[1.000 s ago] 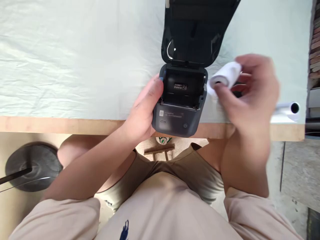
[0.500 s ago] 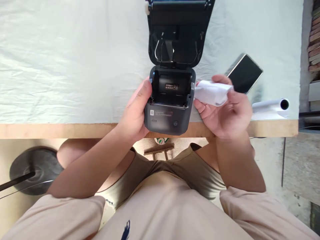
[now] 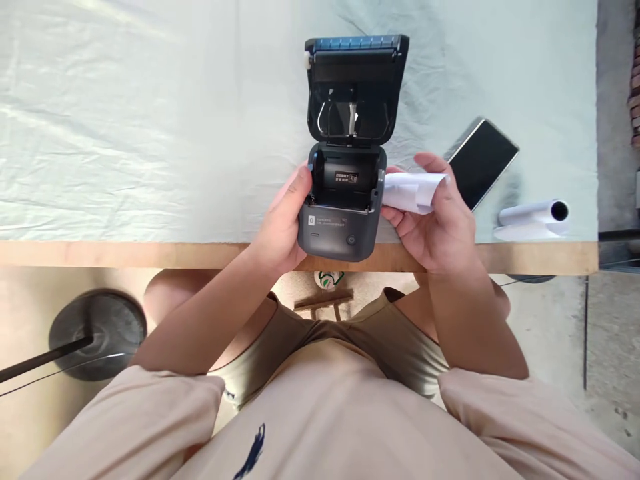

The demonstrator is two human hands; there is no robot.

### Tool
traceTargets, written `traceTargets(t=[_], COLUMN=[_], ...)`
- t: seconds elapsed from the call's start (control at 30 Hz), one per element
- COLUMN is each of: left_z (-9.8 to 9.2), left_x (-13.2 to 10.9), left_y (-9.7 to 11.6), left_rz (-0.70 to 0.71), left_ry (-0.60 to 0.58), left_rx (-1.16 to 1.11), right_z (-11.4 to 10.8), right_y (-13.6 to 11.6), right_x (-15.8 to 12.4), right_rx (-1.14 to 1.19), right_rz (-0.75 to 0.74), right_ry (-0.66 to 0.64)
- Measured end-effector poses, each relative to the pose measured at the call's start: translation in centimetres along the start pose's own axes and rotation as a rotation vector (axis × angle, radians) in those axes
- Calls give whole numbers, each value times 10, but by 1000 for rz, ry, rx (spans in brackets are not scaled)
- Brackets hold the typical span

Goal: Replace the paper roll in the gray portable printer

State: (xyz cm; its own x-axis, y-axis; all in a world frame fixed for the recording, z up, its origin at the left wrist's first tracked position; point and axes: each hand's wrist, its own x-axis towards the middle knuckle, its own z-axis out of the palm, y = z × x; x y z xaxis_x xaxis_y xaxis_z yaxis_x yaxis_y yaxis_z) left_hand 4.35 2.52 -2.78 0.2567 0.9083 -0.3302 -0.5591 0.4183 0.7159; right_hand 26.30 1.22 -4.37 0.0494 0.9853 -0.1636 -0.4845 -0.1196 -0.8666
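A dark grey label printer (image 3: 340, 230) is held over the table's front edge, its lid (image 3: 356, 93) swung up and back. Inside, the paper bay shows a small printed sticker and no roll. My left hand (image 3: 285, 223) grips the printer's left side, thumb on the upper rim. At the printer's right side, my right hand (image 3: 440, 223) holds a white piece of paper (image 3: 415, 192), loosely curled, between thumb and fingers. The paper's left end meets the printer's right wall; some of the fingertips are hidden behind it.
Right of my right hand, a smartphone (image 3: 484, 163) lies dark-screened on the pale cloth (image 3: 150, 133). Near the front edge is a white paper roll (image 3: 534, 212) with a black core. The wooden table edge (image 3: 125, 255) runs before my lap. A round black base (image 3: 100, 333) stands lower left.
The printer and its lid appear lower and tilted differently, so the lid's blue-tinted top edge now shows. My right hand has shifted slightly left with the paper. The whole view has shifted a little.
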Motion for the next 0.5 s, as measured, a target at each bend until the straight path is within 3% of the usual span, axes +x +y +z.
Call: traceTargets(t=[0.5], left_z=[-2], left_x=[-10], left_y=[1], left_rz=[0], left_ry=[35], left_rx=[54], right_z=[10], right_y=[-8], right_x=[-5], right_rx=[-84], right_rz=[10], right_ry=[40])
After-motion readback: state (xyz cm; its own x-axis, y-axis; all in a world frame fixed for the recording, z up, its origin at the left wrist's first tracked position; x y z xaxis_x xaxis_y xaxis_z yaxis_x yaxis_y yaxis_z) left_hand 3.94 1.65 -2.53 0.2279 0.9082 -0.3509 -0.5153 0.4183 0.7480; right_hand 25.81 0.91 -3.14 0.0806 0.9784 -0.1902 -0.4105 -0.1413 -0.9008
